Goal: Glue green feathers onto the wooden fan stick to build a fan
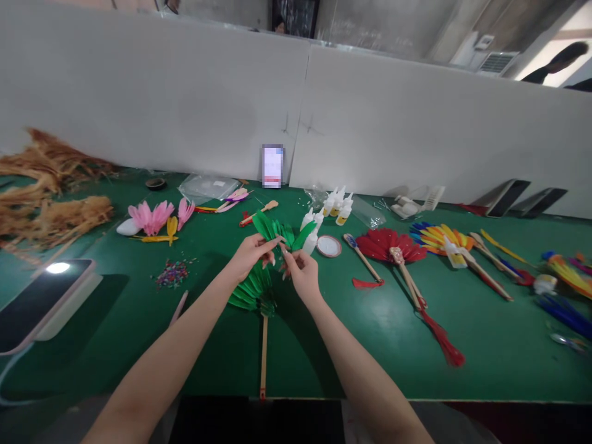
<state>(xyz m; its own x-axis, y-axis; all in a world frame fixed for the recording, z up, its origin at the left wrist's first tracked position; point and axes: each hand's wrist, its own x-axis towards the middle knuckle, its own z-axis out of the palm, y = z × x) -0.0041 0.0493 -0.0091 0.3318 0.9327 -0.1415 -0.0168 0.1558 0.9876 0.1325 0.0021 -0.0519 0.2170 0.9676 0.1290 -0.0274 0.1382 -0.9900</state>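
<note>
At the middle of the table, my left hand [253,251] and my right hand [303,272] meet with fingertips pinched close together. Bright green feathers [263,226] rise just beyond my left fingers, and another green feather [306,234] slants up from my right fingers. The quill ends are hidden between the fingertips. Beneath my left hand lies a green feather fan [252,291], partly covered by my wrist. Its wooden handle [264,354] points toward me and reaches the table's near edge.
White glue bottles [340,206] and a round dish [329,246] stand behind my right hand. A red feather fan [393,246] and a yellow-blue one [444,237] lie right. Pink feathers [150,217], sequins [172,273] and a lit phone-like device [46,302] are left.
</note>
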